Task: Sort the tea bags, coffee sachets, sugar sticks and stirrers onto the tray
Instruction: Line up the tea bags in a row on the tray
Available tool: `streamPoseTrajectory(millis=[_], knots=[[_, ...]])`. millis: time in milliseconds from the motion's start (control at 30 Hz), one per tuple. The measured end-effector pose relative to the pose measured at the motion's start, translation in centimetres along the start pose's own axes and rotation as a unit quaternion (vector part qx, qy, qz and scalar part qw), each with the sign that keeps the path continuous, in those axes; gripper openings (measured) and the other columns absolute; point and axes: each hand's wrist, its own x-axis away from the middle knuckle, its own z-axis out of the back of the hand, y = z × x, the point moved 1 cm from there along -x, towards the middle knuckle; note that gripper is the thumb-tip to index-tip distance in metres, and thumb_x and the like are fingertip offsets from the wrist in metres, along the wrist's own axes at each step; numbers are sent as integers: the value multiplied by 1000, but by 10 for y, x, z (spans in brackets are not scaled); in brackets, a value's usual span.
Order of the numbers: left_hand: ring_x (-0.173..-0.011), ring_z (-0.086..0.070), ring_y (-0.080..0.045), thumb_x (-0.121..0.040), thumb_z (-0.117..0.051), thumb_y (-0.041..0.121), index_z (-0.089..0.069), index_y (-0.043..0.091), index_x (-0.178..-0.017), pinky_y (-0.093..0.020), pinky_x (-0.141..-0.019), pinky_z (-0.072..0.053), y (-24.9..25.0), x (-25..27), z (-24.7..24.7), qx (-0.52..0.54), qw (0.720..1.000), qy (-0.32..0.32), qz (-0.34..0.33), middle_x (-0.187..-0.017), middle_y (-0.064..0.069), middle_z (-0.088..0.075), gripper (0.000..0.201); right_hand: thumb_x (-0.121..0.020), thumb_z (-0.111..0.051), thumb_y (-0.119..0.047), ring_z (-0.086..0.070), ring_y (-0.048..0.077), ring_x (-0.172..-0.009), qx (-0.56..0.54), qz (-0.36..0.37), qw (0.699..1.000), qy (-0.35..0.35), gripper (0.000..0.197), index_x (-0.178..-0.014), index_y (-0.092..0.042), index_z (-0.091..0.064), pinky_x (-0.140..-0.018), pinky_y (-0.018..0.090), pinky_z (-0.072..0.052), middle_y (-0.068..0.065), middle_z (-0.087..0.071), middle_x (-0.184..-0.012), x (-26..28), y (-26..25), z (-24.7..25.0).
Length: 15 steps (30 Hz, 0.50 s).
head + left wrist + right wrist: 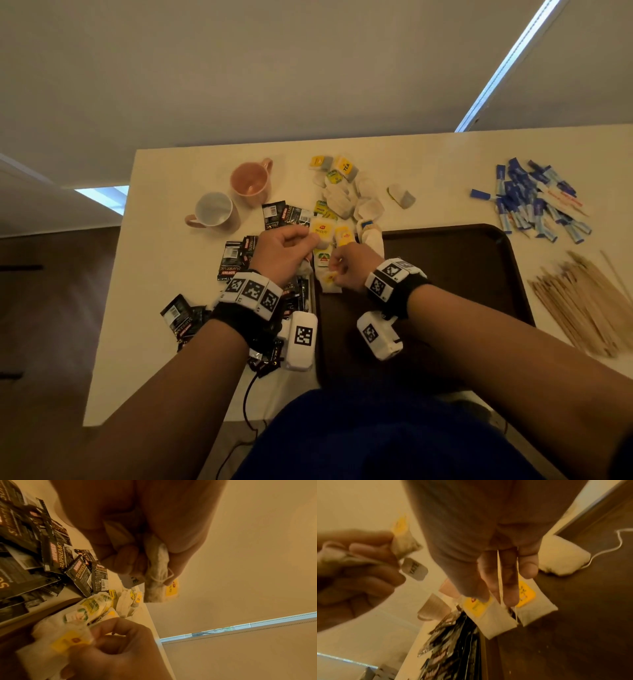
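Note:
My left hand [306, 244] grips a bunch of tea bags [157, 569] just above the table, left of the tray. Beside it, my right hand [335, 271] pinches the strings of two yellow-tagged tea bags [494, 616] over the left edge of the dark brown tray [452, 274]. Another tea bag [563, 558] lies on the tray with its string trailing. A pile of tea bags [346, 198] sits behind the hands. Black coffee sachets [236, 257] spread to the left, blue sugar sticks [534, 198] at the far right, and wooden stirrers [582, 301] right of the tray.
Two mugs, one pink [251, 181] and one pale inside [215, 209], stand at the back left of the cream table [164, 240]. A black cable [246, 401] hangs over the table's near edge. Most of the tray's surface is bare.

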Motion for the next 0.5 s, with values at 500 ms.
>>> streamPoseTrajectory(millis=[500], knots=[[-55, -55, -6, -91, -69, 12, -70, 30, -77, -25, -61, -48, -6, -1, 4, 1, 1000, -4, 4, -57, 8, -62, 23, -85, -65, -15, -64, 21, -88, 1, -16, 993, 116, 10, -89, -14, -75, -71, 22, -42, 4, -66, -90, -23, 6, -26]])
